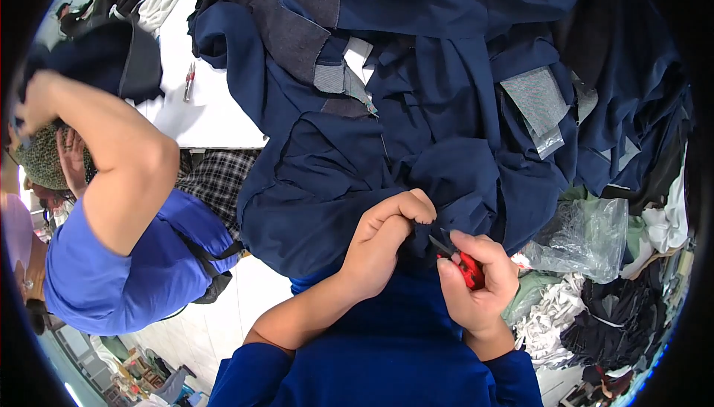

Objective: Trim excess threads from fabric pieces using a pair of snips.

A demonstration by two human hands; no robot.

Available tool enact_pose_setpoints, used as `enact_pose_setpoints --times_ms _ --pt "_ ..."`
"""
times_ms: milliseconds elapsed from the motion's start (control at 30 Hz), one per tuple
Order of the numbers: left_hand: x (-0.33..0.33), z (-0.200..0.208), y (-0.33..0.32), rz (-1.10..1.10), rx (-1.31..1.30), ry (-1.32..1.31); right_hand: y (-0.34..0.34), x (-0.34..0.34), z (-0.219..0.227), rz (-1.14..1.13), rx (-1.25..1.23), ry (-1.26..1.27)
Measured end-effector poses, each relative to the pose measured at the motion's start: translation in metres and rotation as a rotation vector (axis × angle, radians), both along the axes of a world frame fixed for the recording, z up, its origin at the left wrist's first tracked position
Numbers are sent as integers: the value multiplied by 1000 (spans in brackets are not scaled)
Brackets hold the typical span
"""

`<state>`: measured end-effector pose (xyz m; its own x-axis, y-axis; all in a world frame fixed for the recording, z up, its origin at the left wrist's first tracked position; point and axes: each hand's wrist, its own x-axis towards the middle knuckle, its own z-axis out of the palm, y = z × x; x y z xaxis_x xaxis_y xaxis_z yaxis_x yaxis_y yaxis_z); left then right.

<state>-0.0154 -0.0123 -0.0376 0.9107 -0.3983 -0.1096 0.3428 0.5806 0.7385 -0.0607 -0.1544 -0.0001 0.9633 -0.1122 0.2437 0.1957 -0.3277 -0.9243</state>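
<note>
A large heap of navy blue cloth lies before me and hangs over the near edge toward my lap. My left hand is closed, pinching a fold of this navy cloth between thumb and curled fingers. In my right hand is a pair of red-handled thread snips. Its blades point up and left at the cloth, a short way from my left fingertips. Dark grey pieces and light grey patches show among the navy folds.
At my left a co-worker in a blue shirt handles dark cloth, blurred by motion. Another pair of snips lies on the white table. To my right are a clear plastic bag, white scraps and black scraps.
</note>
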Motion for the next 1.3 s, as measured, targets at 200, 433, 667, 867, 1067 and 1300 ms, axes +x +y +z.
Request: enact_pose_setpoints --times_ms 200,433,667,867,1067,1300 --pt "1 4 0 -13 10 -7 0 2 1 10 -38 -63" --pt "1 2 2 -25 34 -48 -1 2 3 16 -39 -34" --pt "0 2 -1 -7 41 -52 0 2 2 12 -37 -34" --pt "-2 -1 -4 23 46 -91 4 2 -1 -12 -27 -36" --pt "-4 -4 -7 150 169 -211 12 1 -6 -78 -41 -24" --pt "-7 4 -15 117 79 -3 19 -8 -22 -56 231 9"
